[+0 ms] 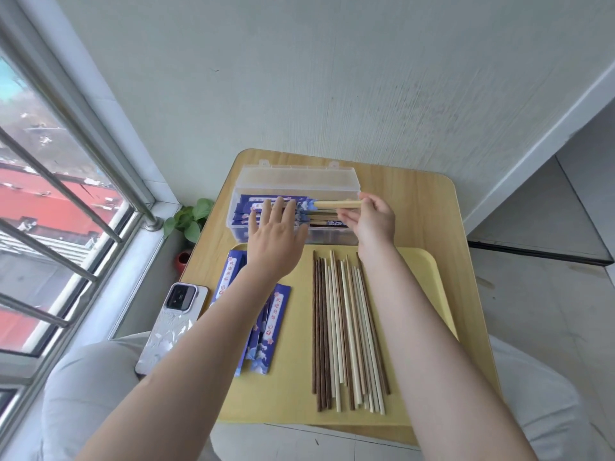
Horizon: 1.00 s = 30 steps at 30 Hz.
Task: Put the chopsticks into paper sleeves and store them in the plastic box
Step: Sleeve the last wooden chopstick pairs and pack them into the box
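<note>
Both forearms reach forward over the yellow plastic tray (429,261) to the clear plastic box (299,181) at the far side of the wooden table (416,194). The left hand (276,231) lies flat, fingers straight and spread, on the blue paper sleeves (253,202) inside. The right hand (371,221) pinches the protruding pale end of a sleeved wooden chopstick pair (336,204) over the box.

Both forearms reach forward, the left hand (278,224) flat with fingers spread, the right hand (371,219) pinching.
</note>
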Tool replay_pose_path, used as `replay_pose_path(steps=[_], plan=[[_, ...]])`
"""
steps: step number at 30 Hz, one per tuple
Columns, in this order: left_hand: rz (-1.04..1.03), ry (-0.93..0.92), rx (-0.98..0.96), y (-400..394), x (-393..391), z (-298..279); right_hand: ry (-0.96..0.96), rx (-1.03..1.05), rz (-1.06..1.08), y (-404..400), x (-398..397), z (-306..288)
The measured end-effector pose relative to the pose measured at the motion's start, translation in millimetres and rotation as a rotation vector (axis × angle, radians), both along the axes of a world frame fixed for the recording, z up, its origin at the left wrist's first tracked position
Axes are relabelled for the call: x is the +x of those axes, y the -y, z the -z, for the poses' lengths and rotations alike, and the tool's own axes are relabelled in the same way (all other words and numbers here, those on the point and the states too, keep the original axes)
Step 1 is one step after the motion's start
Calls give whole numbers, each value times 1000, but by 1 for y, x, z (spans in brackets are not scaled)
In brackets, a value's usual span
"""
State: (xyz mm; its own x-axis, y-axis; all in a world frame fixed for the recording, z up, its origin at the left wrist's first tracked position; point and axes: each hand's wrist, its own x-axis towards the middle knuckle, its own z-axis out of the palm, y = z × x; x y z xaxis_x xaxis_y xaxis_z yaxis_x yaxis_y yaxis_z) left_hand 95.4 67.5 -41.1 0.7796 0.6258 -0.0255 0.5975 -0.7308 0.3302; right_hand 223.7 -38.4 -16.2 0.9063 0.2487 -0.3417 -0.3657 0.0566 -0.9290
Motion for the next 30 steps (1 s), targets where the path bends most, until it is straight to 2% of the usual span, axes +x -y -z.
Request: replay_pose_path(steps=[2,8,11,13,15,18,22,25,27,30], plan=[[-20,-41,2,-2,0,5,35,-46,-43,-2,2,0],[-58,-172,12,-7,6,8,392,-444,-210,14,1,-3],[-71,-203,13,-11,12,6,710,-749,-444,14,-1,-1],[-57,-236,1,-14,16,4,846,-955,-617,10,-1,2],[-44,-257,-18,-18,19,2,882,-1132,-717,4,0,2],[-40,-277,-18,-22,22,-1,886,-1303,-748,-8,3,2],[-35,-281,-10,-25,24,-2,918,-1350,-771,-12,7,-2],[-37,-231,-34,-23,21,-1,969,-1207,-639,-2,-1,-8],[-23,-107,6,-16,15,-2,994,-1077,-520,6,-14,-11],[-63,225,80,5,-1,-1,989,-913,-485,13,-42,-5]])
